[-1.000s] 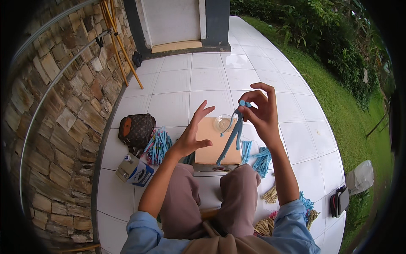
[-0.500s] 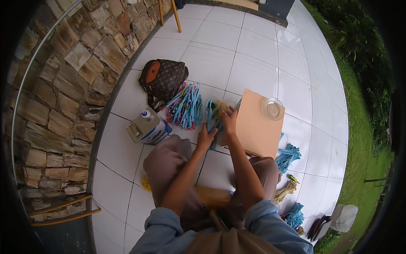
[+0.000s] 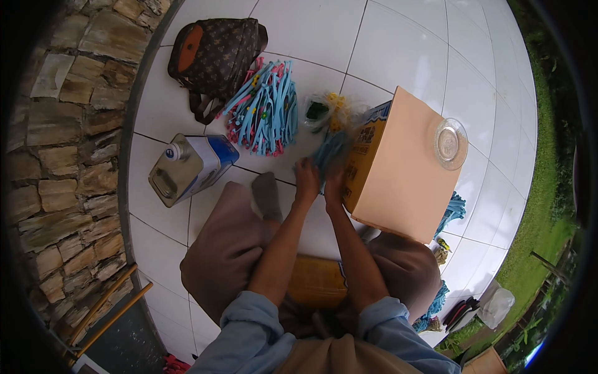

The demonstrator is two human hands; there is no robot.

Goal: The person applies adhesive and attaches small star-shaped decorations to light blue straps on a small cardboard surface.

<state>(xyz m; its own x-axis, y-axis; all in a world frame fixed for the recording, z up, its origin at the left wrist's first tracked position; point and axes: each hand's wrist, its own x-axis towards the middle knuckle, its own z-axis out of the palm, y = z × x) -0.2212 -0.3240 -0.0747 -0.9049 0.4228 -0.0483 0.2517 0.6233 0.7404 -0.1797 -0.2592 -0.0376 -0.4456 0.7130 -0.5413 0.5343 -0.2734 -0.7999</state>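
Note:
My left hand (image 3: 306, 181) is closed around a bundle of light-blue strips (image 3: 330, 149), low between my knees and the cardboard box. Close beside it, my right hand (image 3: 335, 179) is against the same strips, its fingers smeared by motion and shaded by the box wall. Just beyond both hands lies a clear plastic bag (image 3: 339, 112) with yellow and dark green contents. To its left is a large heap of blue and pink strips (image 3: 265, 112) with small coloured beads or knots. The cardboard box (image 3: 398, 168) stands right of my hands.
A round clear glass dish (image 3: 450, 146) sits on the box top. Left are a metal can (image 3: 193, 165) with a white cap and a brown backpack (image 3: 215, 59). More blue strips (image 3: 453, 209) and a yellow-handled tool (image 3: 443, 244) lie right of the box. A stone wall (image 3: 68, 168) borders the left.
My view has tipped down and closer, so the box, heap and can look larger. Both hands have drawn back toward me; the right has come down from beside the plastic bag.

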